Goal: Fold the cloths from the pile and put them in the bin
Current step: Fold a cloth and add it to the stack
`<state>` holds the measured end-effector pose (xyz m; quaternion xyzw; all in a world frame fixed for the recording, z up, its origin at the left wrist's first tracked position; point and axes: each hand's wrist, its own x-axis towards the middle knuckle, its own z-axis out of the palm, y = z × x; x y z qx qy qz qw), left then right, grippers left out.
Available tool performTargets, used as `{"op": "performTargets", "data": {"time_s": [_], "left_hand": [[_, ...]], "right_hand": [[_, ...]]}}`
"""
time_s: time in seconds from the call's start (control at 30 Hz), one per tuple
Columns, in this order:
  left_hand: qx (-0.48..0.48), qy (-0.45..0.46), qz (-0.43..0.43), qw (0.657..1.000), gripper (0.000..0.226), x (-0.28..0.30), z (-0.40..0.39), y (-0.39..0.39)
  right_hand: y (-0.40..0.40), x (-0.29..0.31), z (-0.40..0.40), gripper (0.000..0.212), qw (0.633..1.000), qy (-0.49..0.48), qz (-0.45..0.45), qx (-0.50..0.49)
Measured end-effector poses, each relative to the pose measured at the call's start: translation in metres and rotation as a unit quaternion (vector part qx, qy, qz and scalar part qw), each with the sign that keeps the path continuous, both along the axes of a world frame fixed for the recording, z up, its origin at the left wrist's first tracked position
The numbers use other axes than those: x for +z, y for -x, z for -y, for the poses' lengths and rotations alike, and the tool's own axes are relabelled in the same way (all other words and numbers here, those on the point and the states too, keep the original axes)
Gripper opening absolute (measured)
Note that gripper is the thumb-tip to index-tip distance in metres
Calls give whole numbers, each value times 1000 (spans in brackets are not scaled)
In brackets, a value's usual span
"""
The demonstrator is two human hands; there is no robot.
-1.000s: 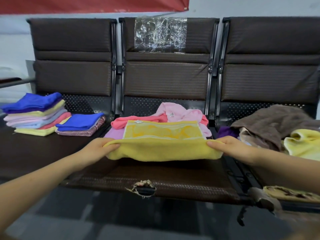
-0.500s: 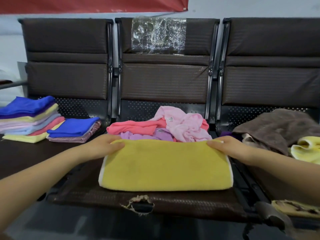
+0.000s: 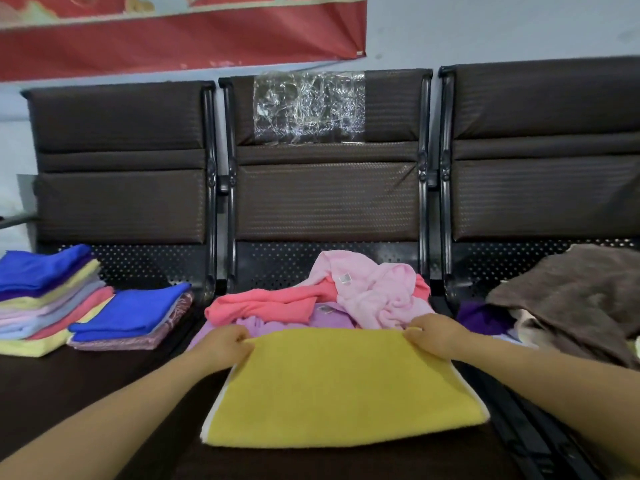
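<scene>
Yellow cloth [image 3: 343,386] lies folded on the middle seat [image 3: 346,462], one hand pinching each far corner: left [image 3: 227,344], right [image 3: 433,332]. Behind it, one loose pile [image 3: 325,299]; left, two folded stacks [image 3: 86,306].

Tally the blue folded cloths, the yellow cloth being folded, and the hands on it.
Blue folded cloths: 2, one topping the tall stack, one on the short stack
Yellow cloth: 1
Hands: 2, left hand, right hand
Total: 5

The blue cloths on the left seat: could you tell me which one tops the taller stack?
The far-left blue cloth; it crowns the tall multicoloured stack, while the other blue cloth covers only a low pile beside it.
</scene>
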<state>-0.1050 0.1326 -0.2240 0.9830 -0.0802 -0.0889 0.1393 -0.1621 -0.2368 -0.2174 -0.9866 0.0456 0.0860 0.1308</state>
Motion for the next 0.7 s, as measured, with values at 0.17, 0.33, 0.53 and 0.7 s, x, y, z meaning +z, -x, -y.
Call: {"op": "performTargets", "data": {"time_s": [0.17, 0.33, 0.53, 0.7], "left_hand": [[41, 33, 17, 998, 14, -2, 8, 2], [147, 204, -47, 967, 16, -3, 1, 14], [236, 387, -210, 866, 35, -2, -5, 48], [225, 440, -250, 833, 55, -18, -16, 56]], "right_hand": [[-6, -12, -5, 21, 999, -22, 16, -35], [11, -11, 1, 21, 943, -269, 17, -197], [43, -10, 18, 66, 794, -527, -158, -257], [58, -7, 21, 57, 786, -532, -165, -269]]}}
